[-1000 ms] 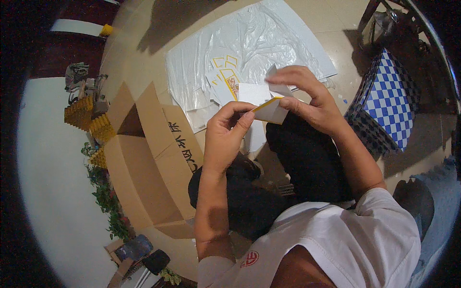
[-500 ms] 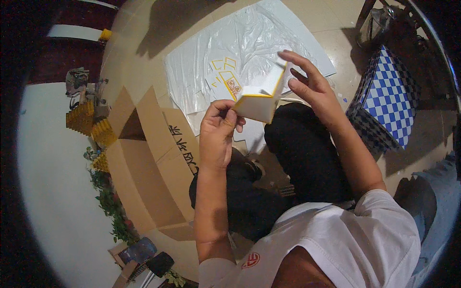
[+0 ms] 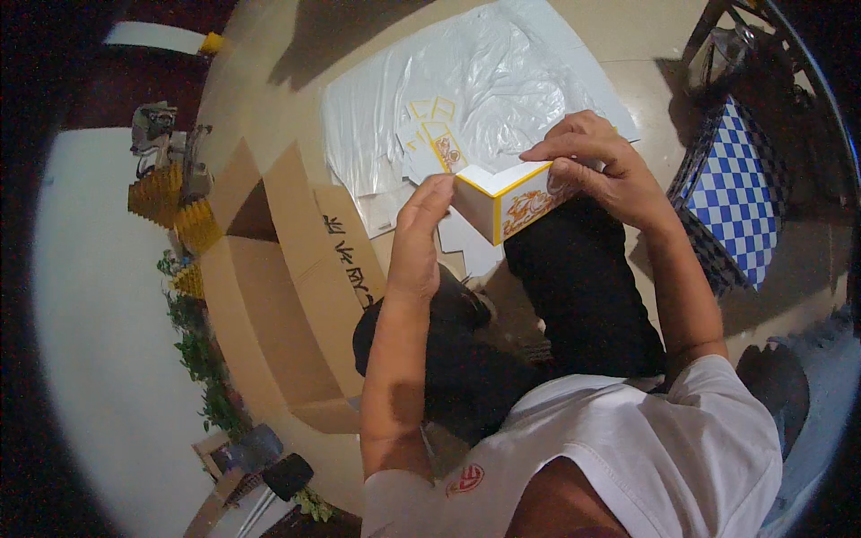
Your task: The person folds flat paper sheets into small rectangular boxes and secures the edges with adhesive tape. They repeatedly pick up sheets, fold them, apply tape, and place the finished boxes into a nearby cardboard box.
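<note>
Fingers of the left hand (image 3: 418,238) and right hand (image 3: 613,169) grip the yellow-edged carton (image 3: 529,204) at opposite ends, likely steadying its fold.

The head fisheye looks steeply down over the shirt (image 3: 646,439) toward the near left hand (image 3: 418,238) and right hand (image 3: 623,175)

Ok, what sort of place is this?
Indoors, probably a home or small workshop, though I can't tell which: there's a tiled floor, an open cardboard box on it and leafy green plants.
</note>
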A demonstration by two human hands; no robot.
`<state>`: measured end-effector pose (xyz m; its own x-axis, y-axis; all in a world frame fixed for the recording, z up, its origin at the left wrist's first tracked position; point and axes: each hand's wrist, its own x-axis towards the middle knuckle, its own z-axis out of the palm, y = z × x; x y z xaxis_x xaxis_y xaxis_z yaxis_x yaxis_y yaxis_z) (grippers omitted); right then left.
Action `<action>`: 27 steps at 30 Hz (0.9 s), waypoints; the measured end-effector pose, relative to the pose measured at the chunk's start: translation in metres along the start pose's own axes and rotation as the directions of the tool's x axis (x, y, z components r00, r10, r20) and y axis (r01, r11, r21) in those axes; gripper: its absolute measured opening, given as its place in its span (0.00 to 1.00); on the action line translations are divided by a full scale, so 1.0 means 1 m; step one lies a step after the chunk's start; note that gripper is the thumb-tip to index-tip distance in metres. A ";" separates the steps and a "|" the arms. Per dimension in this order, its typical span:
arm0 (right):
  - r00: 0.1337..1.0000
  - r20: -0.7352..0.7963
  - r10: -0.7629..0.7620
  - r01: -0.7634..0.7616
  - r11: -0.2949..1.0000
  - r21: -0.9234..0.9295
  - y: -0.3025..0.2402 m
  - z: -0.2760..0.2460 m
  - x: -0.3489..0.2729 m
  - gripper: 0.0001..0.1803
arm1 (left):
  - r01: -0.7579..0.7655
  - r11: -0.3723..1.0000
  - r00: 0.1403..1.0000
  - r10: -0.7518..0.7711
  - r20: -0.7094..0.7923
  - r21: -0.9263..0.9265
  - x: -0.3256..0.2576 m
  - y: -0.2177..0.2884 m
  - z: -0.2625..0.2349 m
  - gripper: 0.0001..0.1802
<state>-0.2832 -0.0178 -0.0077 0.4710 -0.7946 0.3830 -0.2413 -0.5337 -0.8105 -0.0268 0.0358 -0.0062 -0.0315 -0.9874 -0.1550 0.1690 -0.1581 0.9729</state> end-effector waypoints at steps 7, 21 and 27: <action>0.998 0.060 -0.021 0.022 1.000 -0.004 -0.004 0.001 0.008 0.14 | -0.036 0.998 0.985 0.025 0.168 0.059 -0.008 0.025 0.014 0.18; 0.958 0.247 -0.147 0.161 0.986 -0.038 -0.006 0.003 0.029 0.16 | 0.194 0.976 0.949 -0.160 0.273 -0.100 -0.013 0.018 0.007 0.13; 0.936 0.309 -0.170 0.189 0.981 -0.032 -0.007 0.000 0.034 0.15 | 0.149 0.965 0.966 -0.097 0.239 -0.214 -0.015 0.023 0.013 0.13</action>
<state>-0.2654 -0.0415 0.0108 0.7440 -0.5632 0.3596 -0.1747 -0.6834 -0.7089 -0.0356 0.0465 0.0212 -0.2818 -0.9378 -0.2029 0.3689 -0.3011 0.8793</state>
